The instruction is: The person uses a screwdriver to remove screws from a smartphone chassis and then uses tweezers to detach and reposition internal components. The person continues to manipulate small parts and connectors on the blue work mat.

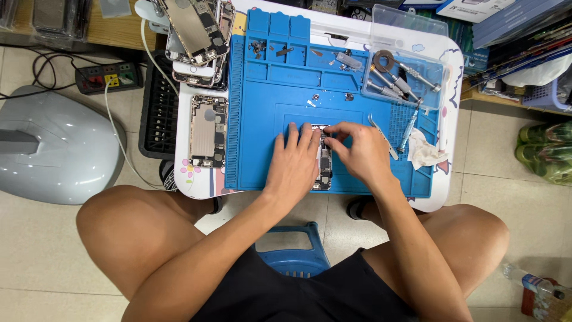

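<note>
An opened phone chassis lies on the blue repair mat on a small white table. My left hand rests flat on the phone's left side, fingers spread and pointing away from me. My right hand is at the phone's upper right, its fingertips pinched together over the top of the chassis; whether they hold a small part is too small to tell. Much of the phone is hidden under both hands.
Tweezers, a screwdriver and a crumpled tissue lie right of my hands. A clear tray with screwdrivers sits at the mat's far right. Another phone chassis lies left; more are stacked beyond. A power strip is on the floor.
</note>
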